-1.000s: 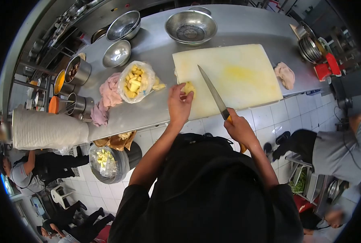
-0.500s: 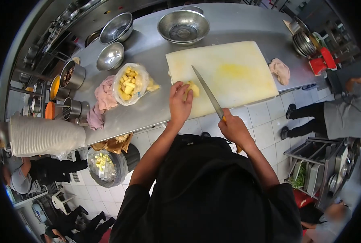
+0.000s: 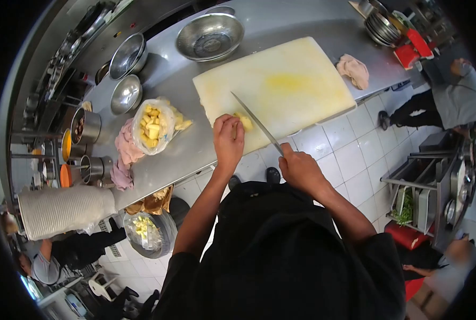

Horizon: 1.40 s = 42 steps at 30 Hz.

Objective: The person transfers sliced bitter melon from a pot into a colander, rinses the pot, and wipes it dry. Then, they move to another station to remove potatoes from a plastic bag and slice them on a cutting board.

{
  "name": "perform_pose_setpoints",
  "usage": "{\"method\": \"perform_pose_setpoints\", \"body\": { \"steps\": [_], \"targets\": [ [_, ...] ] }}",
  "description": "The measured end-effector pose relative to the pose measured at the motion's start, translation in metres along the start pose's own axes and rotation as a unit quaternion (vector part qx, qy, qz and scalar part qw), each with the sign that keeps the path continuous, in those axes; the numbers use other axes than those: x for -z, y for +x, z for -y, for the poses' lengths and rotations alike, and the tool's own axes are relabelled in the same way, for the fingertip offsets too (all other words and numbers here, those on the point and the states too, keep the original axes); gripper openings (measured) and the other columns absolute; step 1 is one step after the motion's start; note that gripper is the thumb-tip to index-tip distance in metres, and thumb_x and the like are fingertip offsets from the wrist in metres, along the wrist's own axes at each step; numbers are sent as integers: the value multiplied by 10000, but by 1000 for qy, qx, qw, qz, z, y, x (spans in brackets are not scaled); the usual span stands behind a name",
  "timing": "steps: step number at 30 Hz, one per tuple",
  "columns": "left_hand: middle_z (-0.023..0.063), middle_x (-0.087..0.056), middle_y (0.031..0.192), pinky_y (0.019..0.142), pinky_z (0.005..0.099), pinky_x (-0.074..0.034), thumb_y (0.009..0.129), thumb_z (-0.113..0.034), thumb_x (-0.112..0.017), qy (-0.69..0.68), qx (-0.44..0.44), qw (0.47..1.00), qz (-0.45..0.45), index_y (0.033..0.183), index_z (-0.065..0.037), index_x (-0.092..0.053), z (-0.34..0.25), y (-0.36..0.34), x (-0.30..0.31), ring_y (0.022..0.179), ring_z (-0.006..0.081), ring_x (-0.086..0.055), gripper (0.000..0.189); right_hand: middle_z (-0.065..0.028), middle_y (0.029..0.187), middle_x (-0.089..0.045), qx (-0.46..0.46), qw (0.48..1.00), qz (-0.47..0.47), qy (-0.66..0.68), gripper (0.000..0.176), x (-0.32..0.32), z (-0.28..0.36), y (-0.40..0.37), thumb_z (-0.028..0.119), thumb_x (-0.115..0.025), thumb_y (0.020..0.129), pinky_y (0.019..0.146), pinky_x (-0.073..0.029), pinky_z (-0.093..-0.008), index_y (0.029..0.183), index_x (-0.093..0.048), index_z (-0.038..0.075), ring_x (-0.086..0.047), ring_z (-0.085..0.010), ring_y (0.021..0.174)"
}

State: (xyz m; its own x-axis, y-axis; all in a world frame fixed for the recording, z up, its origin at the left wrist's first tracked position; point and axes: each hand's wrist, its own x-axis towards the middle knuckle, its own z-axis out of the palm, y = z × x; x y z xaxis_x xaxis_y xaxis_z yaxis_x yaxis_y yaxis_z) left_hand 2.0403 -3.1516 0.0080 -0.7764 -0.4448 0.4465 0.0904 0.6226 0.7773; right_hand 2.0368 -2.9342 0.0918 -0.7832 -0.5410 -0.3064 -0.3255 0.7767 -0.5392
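My left hand has its fingers curled over a yellow piece of food near the lower left edge of the white cutting board. My right hand is wrapped round the handle of a long knife. The blade slants up and left over the board, just right of the yellow piece. Left of the board, an open plastic bag holds several yellow pieces. A yellow stain marks the board.
Metal bowls stand behind the board. Pink cloths lie left of the bag, another cloth right of the board. Stacked white containers and a lined bin are at lower left. Co-workers stand at both sides.
The view has shifted, so the board and bowls appear further left. My left hand still covers part of the yellow piece, and the knife in my right hand stays close beside it.
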Motion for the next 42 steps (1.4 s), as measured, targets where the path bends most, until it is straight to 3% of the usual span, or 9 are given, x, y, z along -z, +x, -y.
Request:
{"method": "perform_pose_setpoints", "body": {
  "steps": [7,10,16,29,42],
  "targets": [
    [132,-614,1106,902,386,-489,830,-26,-706,62,-53,996,19,971,9,-691,-7,6,-1,1052,304,-584,146,-281,799,-672,21,1000,0,17,303,8,-11,-6,152,-521,933,745,-517,-574,1170,-498,-35,-662,-470,778],
    [127,-619,1112,896,389,-491,817,-25,-713,46,-32,998,12,963,4,-691,-7,5,-2,1045,306,-585,151,-281,807,-672,26,999,7,24,303,5,-16,-8,154,-515,933,750,-516,-576,1168,-497,-35,-660,-474,785],
    [125,-630,1091,882,389,-501,779,-12,-715,70,-98,992,25,948,-4,-693,-15,17,-5,1025,306,-597,171,-283,827,-676,21,999,24,25,314,4,-21,-5,153,-504,929,762,-511,-582,1180,-494,-36,-658,-479,803],
    [105,-650,1060,875,386,-510,750,-26,-719,38,-66,996,35,935,-26,-696,3,13,-1,1014,294,-615,187,-284,779,-658,13,998,44,30,263,44,-17,-49,109,-512,933,724,-514,-560,1145,-488,-43,-646,-480,740],
    [93,-663,1054,858,374,-517,739,-30,-727,24,-62,997,34,914,-30,-698,3,14,3,981,283,-627,178,-293,788,-657,1,998,66,14,308,51,-10,-65,116,-521,945,722,-527,-549,1209,-488,-39,-653,-472,736]
  ]
}}
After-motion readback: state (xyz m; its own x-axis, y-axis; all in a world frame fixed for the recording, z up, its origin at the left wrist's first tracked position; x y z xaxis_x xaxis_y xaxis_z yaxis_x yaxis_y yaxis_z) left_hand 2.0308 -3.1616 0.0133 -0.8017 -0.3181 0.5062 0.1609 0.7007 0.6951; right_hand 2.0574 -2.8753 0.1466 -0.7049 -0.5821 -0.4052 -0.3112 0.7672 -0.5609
